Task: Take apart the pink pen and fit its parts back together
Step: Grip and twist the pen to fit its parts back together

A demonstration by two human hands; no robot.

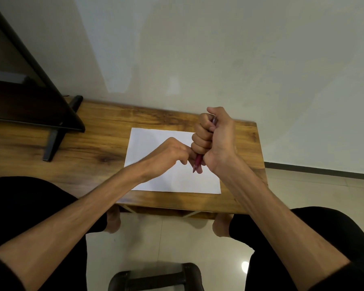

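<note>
The pink pen [198, 162] is held nearly upright above a white sheet of paper [153, 141]. My right hand [215, 141] is wrapped in a fist around the pen's barrel, and the pen's upper end shows at the top of the fist. The pen's tip end sticks out below the fist, pointing down toward the paper. My left hand [172, 152] reaches in from the left and pinches that lower tip section with its fingertips. Most of the barrel is hidden inside the fist.
The paper lies on a small wooden table [93, 143] set against a pale wall. A dark monitor on a black stand [51, 141] fills the table's left side. Below are my knees in dark trousers, a tiled floor and a dark stool [156, 278].
</note>
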